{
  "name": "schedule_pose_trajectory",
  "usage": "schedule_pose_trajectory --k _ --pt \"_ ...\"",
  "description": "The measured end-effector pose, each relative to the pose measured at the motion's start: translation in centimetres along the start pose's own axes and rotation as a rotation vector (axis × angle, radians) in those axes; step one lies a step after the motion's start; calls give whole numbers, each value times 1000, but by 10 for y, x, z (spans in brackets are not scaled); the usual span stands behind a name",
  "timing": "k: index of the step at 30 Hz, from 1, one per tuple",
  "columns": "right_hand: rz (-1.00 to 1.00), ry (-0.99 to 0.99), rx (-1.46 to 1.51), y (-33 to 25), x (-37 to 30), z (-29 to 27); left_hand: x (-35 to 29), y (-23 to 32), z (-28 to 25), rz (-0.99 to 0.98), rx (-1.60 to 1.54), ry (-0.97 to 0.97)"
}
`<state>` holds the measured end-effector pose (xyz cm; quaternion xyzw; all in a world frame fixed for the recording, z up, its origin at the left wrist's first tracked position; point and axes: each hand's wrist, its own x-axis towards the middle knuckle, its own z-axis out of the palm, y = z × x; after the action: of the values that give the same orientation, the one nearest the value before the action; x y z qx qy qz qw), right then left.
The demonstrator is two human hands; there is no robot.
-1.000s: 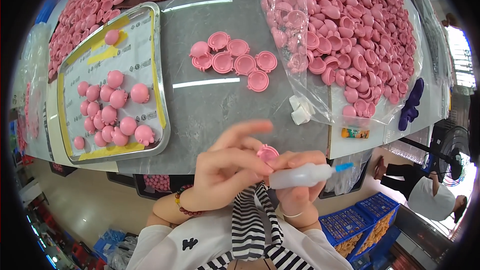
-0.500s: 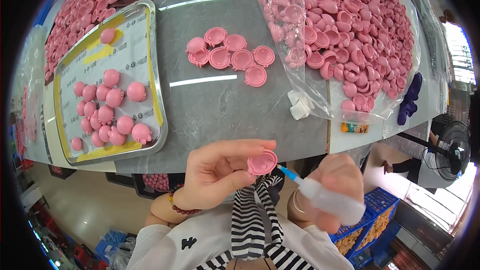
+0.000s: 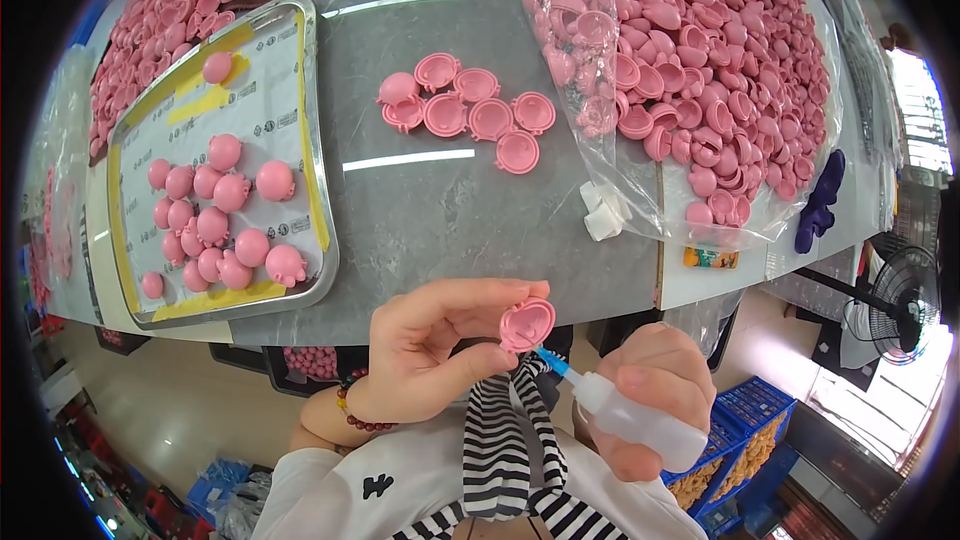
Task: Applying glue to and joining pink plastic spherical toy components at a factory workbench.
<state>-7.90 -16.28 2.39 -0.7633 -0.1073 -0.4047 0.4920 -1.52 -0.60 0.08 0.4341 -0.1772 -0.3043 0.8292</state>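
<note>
Between thumb and fingers, my left hand (image 3: 432,345) pinches a pink plastic half shell (image 3: 527,324), its hollow side facing me. My right hand (image 3: 655,380) grips a translucent squeeze bottle (image 3: 640,422) with a blue nozzle. The nozzle tip is at the lower right rim of the shell; whether it touches cannot be made out. Beyond my hands, several pink half shells (image 3: 490,119) lie grouped on the grey table (image 3: 430,225), most with the hollow up. To the left, a metal tray (image 3: 325,270) lined with printed paper and yellow tape holds several joined pink balls (image 3: 275,181).
At the far right a clear plastic bag (image 3: 590,155) spills a large heap of pink half shells (image 3: 720,70). Another heap (image 3: 165,30) lies far left. A white crumpled piece (image 3: 605,210), a small orange packet (image 3: 711,257) and a purple object (image 3: 820,200) are near the right edge.
My left hand has tilted the half shell. My right hand has moved slightly left and down, bringing the bottle's nozzle to the shell's lower rim.
</note>
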Motion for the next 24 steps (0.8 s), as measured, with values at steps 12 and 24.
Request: schedule_pose_trajectory --k 12,24 --pt "-61 73 -71 7 2 4 1 3 -1 -13 53 31" --pt "-59 52 -64 12 0 5 7 9 0 338 794 87"
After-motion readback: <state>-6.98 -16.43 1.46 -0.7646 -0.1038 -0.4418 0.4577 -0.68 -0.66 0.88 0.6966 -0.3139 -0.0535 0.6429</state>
